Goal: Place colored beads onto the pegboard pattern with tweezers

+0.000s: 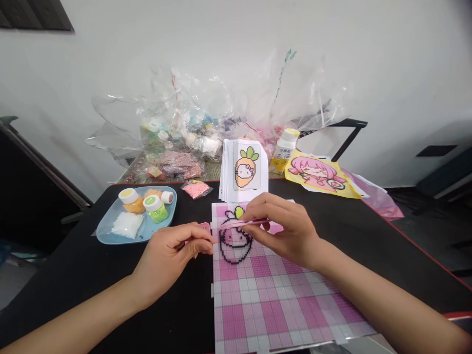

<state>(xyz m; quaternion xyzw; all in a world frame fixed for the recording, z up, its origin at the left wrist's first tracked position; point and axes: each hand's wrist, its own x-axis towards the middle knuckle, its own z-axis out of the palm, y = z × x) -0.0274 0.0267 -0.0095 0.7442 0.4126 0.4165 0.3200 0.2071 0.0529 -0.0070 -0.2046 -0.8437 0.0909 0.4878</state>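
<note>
Hold the pink tweezers [233,223] lightly in the right hand [291,231], pinched between thumb and fingers, with the tips low over the upper part of the black bead outline [236,262]. Probably best to lower straight down and release gently, without brushing neighbouring beads out of line. Rest the left hand [165,253] just beside the left edge of the pegboard [243,314], fingers apparently curled closed about a small pink piece [204,226], mostly hidden. Check each position against the printed carrot picture [248,173], propped just behind.

As for the pegboard: flat on the black counter [177,309], checked in pink and white, finely gridded. Near its far left corner, the outline: rounded carrot body, face inside, leaves above, with bright green beads [239,212] in one leaf.
</note>
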